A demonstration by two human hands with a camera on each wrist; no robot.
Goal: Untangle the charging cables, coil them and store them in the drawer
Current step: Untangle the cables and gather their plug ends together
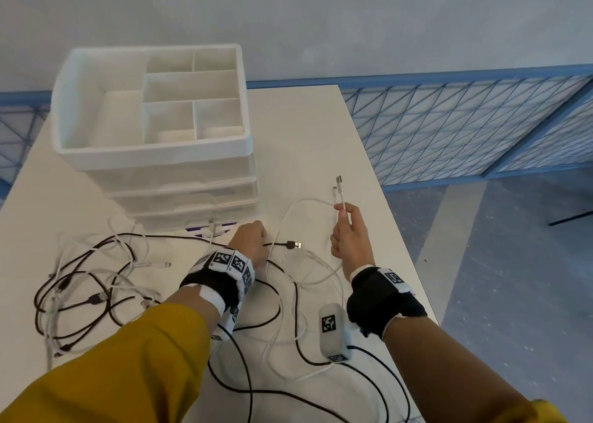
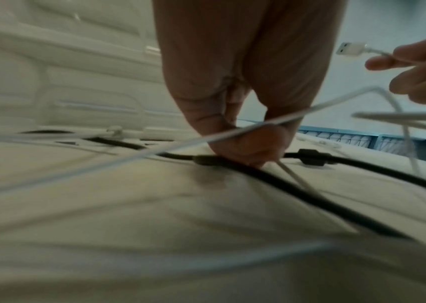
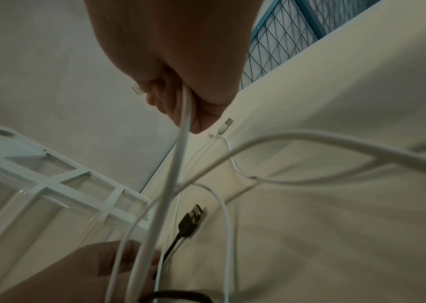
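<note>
My right hand (image 1: pixel 345 212) is raised above the table and pinches a white cable (image 1: pixel 301 199) just below its USB plug (image 1: pixel 339 180), which points up. From there the cable loops left and down to my left hand (image 1: pixel 256 239). That hand's fingertips are pressed to the table, pinching the white cable (image 2: pixel 232 131) where it crosses a black cable (image 2: pixel 310 196). The black cable's USB plug (image 1: pixel 293 245) lies between my hands. A tangle of black and white cables (image 1: pixel 86 294) lies at the left. The drawers (image 1: pixel 183 191) are closed.
On top of the white drawer unit sits an open divided organiser tray (image 1: pixel 154 153). The white table (image 1: pixel 305 133) ends close to the right of my right hand. Another white plug (image 3: pixel 226 125) lies on the table beyond that hand. More cables trail toward me.
</note>
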